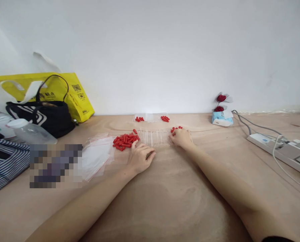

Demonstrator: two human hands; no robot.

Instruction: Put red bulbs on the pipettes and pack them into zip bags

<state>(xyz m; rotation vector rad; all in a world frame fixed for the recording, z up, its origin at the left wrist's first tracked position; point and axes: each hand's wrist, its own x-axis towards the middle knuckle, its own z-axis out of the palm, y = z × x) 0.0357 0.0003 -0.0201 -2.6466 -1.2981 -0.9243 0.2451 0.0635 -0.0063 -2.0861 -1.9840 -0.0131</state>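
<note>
A row of thin clear sticks or tubes [153, 137] lies side by side on the wooden table between my hands. My left hand [141, 157] is at the row's near left, thumb apart from the curved fingers, with nothing visible in it. Just beyond its fingers is a pile of small red cylindrical pieces [125, 141]. At the right end of the row, the fingers of my right hand [182, 137] are bent down and pressed together; whatever they hold is hidden. A few more red pieces [177, 128] show just behind that hand.
Clear bags [151, 117] with red pieces lie by the wall. Flat zip bags [96, 154] are stacked at left, near a plastic bottle [33, 131], a black bag [51, 117] and a yellow bag [83, 101]. Rightward are a tissue pack [222, 119] and power strip [278, 146].
</note>
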